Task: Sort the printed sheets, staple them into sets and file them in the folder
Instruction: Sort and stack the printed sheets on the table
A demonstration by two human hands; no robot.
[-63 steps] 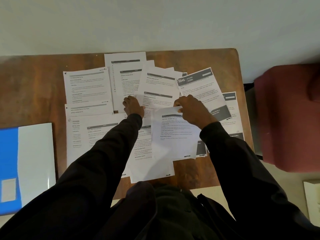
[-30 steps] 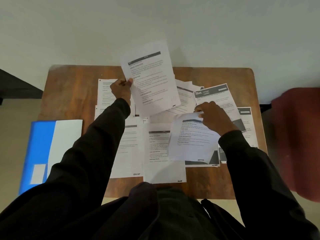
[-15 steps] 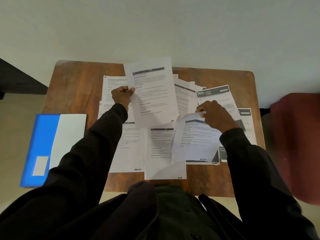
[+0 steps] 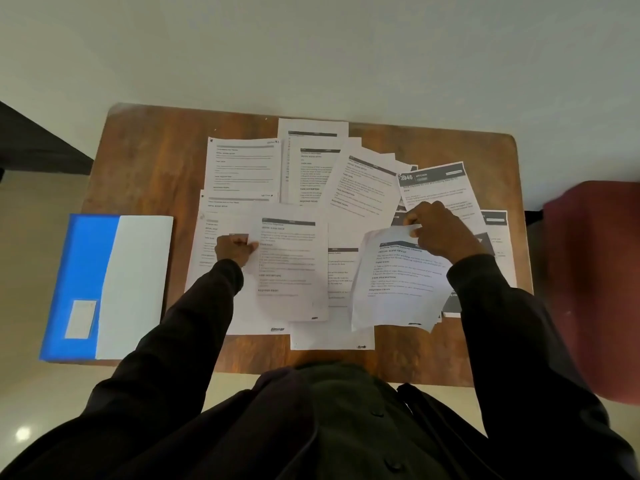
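At far left, blue-and-white folder (image 4: pixel 107 289) closed, flat, partly overhanging the wooden table's (image 4: pixel 145 161) left edge. Just right of it, left hand (image 4: pixel 235 250) pinching the left edge of a printed sheet (image 4: pixel 294 268), laid over other pages. Across the tabletop, loose overlapping sheets (image 4: pixel 242 164), fanned out toward the far edge. Farther right, right hand (image 4: pixel 440 233) clamped on the top edge of a curled sheet (image 4: pixel 398 282), raised off the pile. At far right, red chair (image 4: pixel 595 271), blurred.

left hand (image 4: pixel 235 250) pinching; right hand (image 4: pixel 440 233) pinching
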